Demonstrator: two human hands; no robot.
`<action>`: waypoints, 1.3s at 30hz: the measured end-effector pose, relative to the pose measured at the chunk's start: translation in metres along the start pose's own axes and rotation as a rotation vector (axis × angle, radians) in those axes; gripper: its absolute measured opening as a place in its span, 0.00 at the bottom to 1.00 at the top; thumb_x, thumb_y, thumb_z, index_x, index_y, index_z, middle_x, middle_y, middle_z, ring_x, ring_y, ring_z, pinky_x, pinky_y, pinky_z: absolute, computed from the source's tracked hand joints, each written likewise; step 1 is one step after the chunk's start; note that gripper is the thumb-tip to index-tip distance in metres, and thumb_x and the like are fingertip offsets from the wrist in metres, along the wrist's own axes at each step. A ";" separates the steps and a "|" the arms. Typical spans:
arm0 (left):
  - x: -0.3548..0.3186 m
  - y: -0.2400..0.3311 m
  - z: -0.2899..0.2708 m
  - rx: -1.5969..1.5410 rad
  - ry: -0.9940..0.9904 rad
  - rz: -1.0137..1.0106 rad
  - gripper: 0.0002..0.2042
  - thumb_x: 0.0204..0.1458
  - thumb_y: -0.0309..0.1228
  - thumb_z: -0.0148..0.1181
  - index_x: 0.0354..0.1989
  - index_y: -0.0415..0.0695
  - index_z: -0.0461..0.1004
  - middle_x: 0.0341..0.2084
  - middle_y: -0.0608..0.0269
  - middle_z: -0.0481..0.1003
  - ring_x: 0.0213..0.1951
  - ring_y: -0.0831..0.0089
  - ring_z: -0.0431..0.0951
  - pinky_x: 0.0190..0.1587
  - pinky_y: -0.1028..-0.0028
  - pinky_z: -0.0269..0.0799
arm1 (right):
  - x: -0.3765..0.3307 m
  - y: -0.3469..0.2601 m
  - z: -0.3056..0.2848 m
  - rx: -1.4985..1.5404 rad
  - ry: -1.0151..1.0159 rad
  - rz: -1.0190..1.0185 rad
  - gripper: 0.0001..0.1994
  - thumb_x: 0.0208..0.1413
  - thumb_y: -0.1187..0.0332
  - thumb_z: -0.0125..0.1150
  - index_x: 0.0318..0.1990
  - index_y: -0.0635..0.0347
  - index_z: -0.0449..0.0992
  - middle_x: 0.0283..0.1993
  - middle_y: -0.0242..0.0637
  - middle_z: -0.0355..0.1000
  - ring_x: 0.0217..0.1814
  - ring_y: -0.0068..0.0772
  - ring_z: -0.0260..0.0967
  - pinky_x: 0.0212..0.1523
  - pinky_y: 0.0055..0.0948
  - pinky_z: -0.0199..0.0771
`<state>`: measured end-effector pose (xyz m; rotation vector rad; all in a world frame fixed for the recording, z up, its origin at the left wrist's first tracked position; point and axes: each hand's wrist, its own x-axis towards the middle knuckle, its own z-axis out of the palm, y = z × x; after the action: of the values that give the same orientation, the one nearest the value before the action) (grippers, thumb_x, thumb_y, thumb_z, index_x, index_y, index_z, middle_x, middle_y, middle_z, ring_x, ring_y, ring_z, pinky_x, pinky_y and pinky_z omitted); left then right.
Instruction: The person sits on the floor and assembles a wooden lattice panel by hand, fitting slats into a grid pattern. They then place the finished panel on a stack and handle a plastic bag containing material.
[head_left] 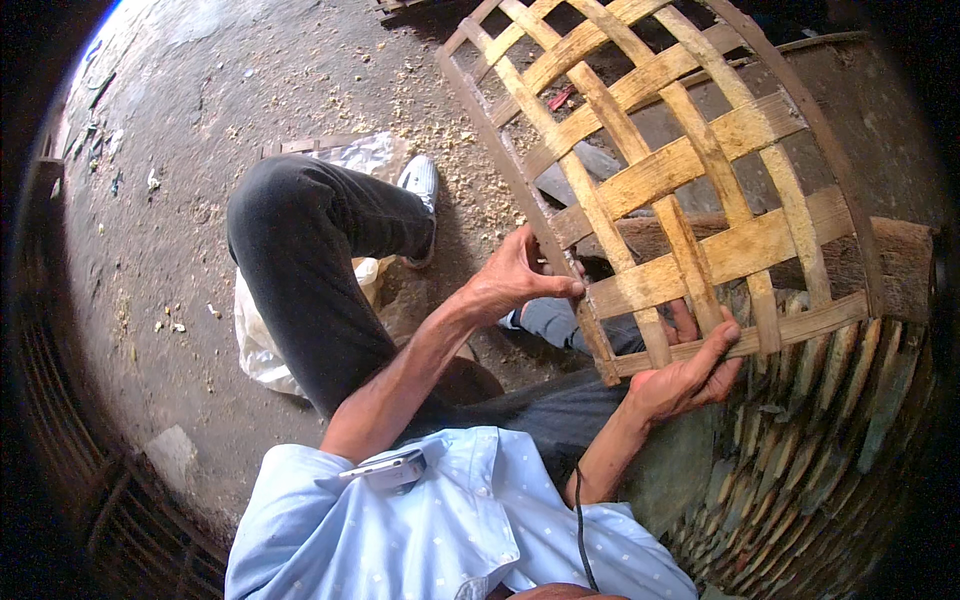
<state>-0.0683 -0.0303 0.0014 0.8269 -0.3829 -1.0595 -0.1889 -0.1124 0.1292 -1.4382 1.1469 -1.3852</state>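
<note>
A woven lattice panel (pixel 650 182) of broad yellowish strips in a brown wooden frame is held up, tilted, in the upper right. My left hand (pixel 505 283) grips the left side rail near its lower corner, with the thumb on the front face and the fingers partly hidden behind. My right hand (pixel 685 382) holds the bottom rail from below, thumb in front and some fingertips showing through the gaps. Through the openings in the weave, parts of my leg and the floor are visible.
White plastic bags (pixel 262 345) lie beside my bent knee. Pale shavings (pixel 450 105) litter the rough floor. A thick piece of wood (pixel 900 265) rests at the right, above a row of stacked thin slats (pixel 800 430). A phone (pixel 395 468) sits at my shirt front.
</note>
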 end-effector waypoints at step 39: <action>0.007 -0.007 0.004 -0.452 0.137 -0.141 0.17 0.52 0.29 0.61 0.49 0.32 0.73 0.39 0.54 0.79 0.36 0.71 0.81 0.37 0.70 0.82 | -0.009 -0.002 0.015 0.003 -0.137 0.013 0.23 0.65 0.54 0.55 0.51 0.70 0.68 0.45 0.57 0.73 0.40 0.48 0.78 0.33 0.40 0.83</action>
<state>-0.0720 -0.0398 -0.0025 0.5208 0.0359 -1.1559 -0.1741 -0.1034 0.1275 -1.4962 1.0644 -1.2588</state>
